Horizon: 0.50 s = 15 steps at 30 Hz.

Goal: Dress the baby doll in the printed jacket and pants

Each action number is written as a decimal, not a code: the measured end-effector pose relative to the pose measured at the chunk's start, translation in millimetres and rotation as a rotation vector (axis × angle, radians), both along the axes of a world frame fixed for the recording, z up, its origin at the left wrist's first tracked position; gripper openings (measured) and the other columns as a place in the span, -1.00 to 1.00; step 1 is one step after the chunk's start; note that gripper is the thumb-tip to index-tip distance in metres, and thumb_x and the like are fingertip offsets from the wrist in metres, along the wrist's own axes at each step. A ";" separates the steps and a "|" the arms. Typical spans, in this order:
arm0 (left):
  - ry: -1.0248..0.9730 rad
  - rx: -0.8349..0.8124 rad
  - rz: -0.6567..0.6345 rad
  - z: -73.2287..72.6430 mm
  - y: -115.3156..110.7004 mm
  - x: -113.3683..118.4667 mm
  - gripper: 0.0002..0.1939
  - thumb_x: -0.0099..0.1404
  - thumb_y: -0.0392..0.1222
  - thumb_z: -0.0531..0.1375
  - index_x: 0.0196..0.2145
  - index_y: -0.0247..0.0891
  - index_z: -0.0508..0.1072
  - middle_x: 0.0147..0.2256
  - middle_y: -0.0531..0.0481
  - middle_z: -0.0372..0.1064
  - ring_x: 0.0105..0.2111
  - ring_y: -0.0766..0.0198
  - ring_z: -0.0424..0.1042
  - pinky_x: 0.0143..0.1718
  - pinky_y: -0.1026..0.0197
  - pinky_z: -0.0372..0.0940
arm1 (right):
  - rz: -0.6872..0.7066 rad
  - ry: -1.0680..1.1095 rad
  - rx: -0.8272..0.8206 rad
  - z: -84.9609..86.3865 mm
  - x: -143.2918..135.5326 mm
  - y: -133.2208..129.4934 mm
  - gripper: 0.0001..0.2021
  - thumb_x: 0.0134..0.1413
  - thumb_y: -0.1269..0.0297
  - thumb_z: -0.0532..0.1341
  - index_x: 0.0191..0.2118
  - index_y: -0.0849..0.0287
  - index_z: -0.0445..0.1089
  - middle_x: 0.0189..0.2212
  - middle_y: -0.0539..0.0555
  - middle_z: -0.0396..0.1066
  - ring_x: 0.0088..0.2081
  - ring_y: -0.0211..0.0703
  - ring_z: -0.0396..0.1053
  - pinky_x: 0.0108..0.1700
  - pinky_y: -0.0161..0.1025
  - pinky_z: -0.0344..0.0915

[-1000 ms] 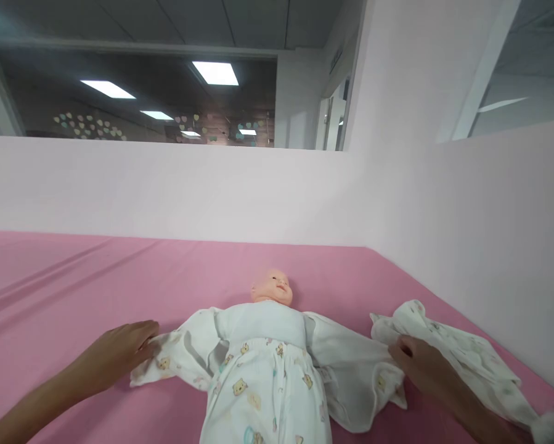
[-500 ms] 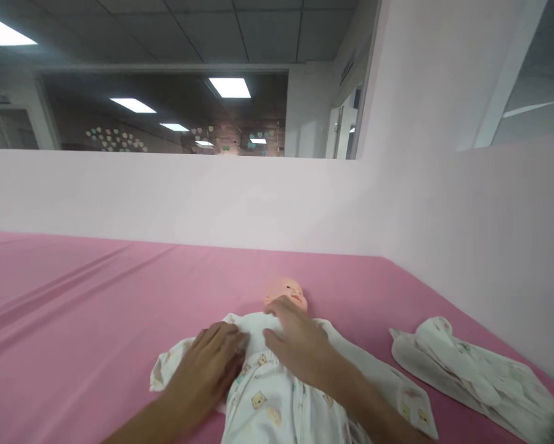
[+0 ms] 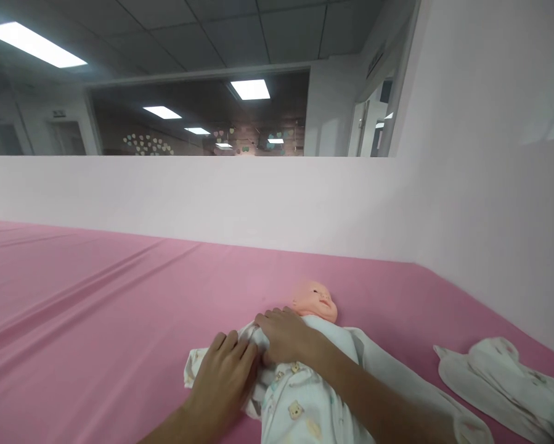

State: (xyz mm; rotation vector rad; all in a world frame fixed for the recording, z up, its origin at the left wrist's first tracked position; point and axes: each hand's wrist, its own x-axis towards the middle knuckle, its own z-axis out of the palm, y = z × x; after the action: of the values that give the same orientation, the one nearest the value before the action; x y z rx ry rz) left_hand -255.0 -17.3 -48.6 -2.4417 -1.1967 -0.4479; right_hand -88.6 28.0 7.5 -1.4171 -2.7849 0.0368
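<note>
A baby doll (image 3: 316,300) lies face up on the pink sheet, its head away from me. It is dressed in white baby clothes (image 3: 299,407) printed with bears. My left hand (image 3: 225,373) is at the doll's left-hand side in view, its bent fingers closed on the white cloth, with a sleeve end (image 3: 194,365) sticking out beyond. Close beside it, my right hand (image 3: 283,336) reaches across the doll's chest, fingers curled over the cloth near the shoulder. Both sets of fingertips are partly hidden. White cloth (image 3: 406,382) spreads out on the doll's right-hand side, partly under my right forearm.
Another folded white cloth (image 3: 503,382) lies at the right on the pink sheet (image 3: 119,320). A white wall (image 3: 240,197) stands behind the surface and along the right, with a window (image 3: 188,117) above it. Creases run through the sheet at the left.
My right hand has moved from the middle of the doll's chest to its left-hand side, close to my left hand. The whole view has turned left, so everything sits further right.
</note>
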 end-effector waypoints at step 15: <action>-0.248 -0.485 0.408 -7.8 54.6 -38.2 -0.74 0.30 -0.32 -0.08 -0.32 -0.25 0.40 -0.43 -0.11 0.45 -0.41 0.09 0.45 -0.43 0.20 0.13 | -0.056 0.199 -0.017 29.3 36.7 -18.8 -0.81 0.09 0.08 0.21 -0.23 0.03 0.41 -0.30 0.03 0.37 -0.22 -0.10 0.28 -0.21 -0.21 0.09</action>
State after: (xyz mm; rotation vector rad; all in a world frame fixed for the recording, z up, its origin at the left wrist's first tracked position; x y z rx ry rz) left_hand -293.2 37.4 -56.3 -2.4625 -2.0614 -0.3765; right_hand -51.9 9.2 36.8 -1.4095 -2.5896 0.1903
